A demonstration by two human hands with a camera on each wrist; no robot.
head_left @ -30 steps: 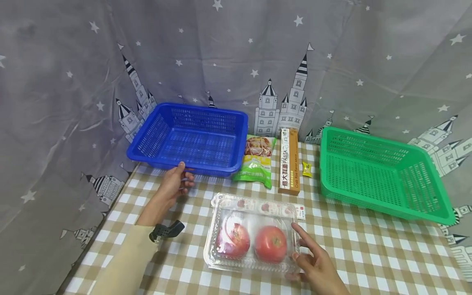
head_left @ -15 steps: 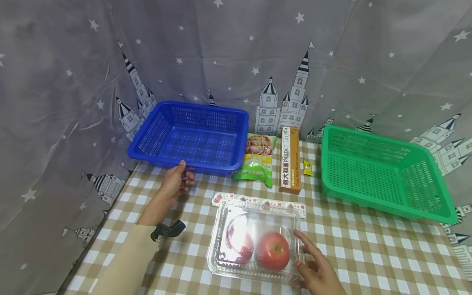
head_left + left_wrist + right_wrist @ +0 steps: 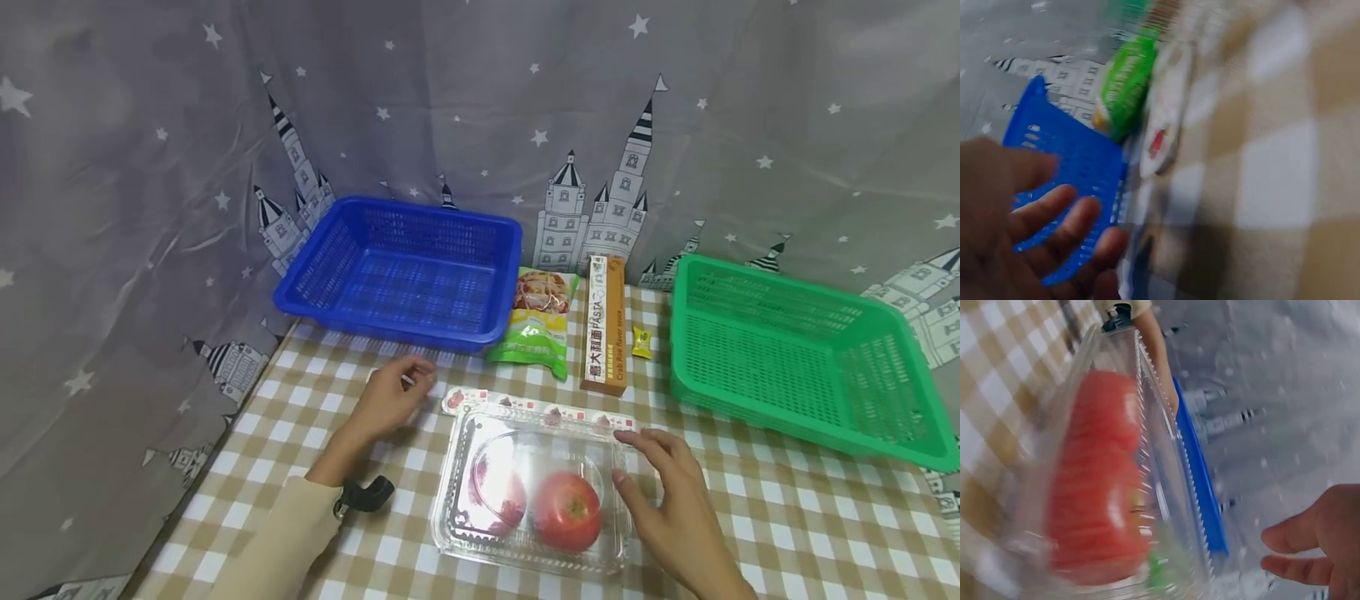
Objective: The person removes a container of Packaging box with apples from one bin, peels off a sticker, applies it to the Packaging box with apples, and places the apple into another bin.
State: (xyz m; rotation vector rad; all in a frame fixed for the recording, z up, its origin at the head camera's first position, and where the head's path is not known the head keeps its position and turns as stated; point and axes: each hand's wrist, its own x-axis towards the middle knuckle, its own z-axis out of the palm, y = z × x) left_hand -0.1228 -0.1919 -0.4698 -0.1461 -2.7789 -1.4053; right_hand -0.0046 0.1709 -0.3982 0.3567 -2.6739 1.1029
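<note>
A clear plastic clamshell box (image 3: 536,450) with two red apples (image 3: 567,512) inside sits on the checked cloth. My right hand (image 3: 671,492) is at its right side, thumb and fingers spread. In the right wrist view this hand (image 3: 1316,544) shows apart from the box, holding nothing. To the box's upper left, my left hand (image 3: 393,396) hovers over the cloth with loosely bent fingers and nothing in them. Just beyond it stands a blue plastic basket (image 3: 420,283); the left wrist view shows the fingers (image 3: 1054,200) in front of that basket.
Behind the box lies a long white strip (image 3: 525,403) with red pictures. Farther back are a green food bag (image 3: 536,329), a pasta box (image 3: 606,333) and a small yellow packet (image 3: 642,342). A green basket (image 3: 765,358) stands right. A grey curtain (image 3: 480,83) hangs behind.
My left hand has come off the blue basket's front rim and moved toward the clamshell box. My right hand has let go of the box's right edge, its fingers spreading. The view has shifted slightly.
</note>
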